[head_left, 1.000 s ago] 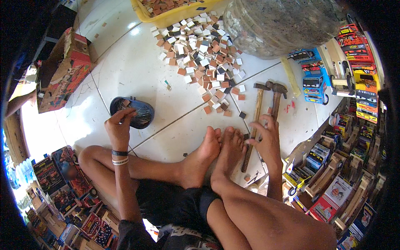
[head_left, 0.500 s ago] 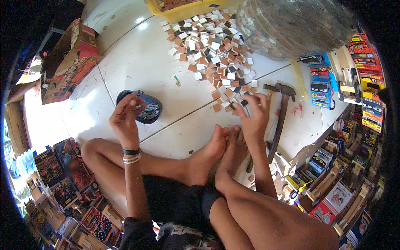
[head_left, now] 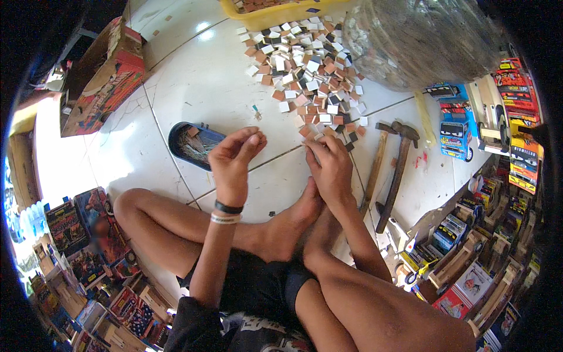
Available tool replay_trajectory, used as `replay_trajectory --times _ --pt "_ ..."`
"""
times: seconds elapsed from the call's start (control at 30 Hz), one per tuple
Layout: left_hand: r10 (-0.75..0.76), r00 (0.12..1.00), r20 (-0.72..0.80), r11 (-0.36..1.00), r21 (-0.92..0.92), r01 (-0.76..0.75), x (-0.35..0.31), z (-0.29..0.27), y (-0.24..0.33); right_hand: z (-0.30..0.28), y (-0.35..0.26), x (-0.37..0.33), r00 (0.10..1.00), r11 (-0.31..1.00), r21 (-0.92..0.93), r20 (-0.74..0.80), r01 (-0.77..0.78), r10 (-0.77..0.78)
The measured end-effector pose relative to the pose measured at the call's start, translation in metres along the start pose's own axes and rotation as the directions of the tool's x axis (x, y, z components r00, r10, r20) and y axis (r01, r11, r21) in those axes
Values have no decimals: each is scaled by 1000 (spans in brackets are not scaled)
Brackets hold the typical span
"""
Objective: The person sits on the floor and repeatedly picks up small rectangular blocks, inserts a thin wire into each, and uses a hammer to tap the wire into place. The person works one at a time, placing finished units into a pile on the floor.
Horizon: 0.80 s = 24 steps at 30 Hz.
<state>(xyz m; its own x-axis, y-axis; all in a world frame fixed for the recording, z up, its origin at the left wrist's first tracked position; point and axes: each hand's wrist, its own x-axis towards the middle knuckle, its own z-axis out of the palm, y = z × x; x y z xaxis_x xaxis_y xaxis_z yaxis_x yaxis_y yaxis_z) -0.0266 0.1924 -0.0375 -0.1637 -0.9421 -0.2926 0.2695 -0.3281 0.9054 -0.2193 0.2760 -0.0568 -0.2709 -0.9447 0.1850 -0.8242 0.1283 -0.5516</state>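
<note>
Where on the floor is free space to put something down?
Bare white floor lies between the cardboard box, dark tray and pile of small tiles. It is crowded around the hammers and toy trucks.

I take this for a small home craft workshop: I see a white tiled floor strewn with small cut pieces, two hammers, and rows of wooden toy trucks.

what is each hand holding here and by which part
The right hand has its fingertips down on small square pieces at the near edge of the pile; a grip cannot be told. The left hand hangs curled, nothing visible in it.
</note>
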Motion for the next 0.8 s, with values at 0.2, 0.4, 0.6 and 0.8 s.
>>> replay_trajectory --times 0.2,0.4,0.6,0.8 --pt "83 994 -68 995 -42 -86 23 21 -22 39 -12 33 998 922 388 63 -7 -18" --pt "247 954 -171 959 184 -216 44 30 -36 57 -16 54 985 951 265 21 160 -171" --pt "404 902 -153 850 427 -308 43 34 -45 53 -13 52 984 949 276 42 154 -172" --pt "419 897 -141 836 445 -321 43 30 -46 52 -15 53 983 952 260 50 160 -179"
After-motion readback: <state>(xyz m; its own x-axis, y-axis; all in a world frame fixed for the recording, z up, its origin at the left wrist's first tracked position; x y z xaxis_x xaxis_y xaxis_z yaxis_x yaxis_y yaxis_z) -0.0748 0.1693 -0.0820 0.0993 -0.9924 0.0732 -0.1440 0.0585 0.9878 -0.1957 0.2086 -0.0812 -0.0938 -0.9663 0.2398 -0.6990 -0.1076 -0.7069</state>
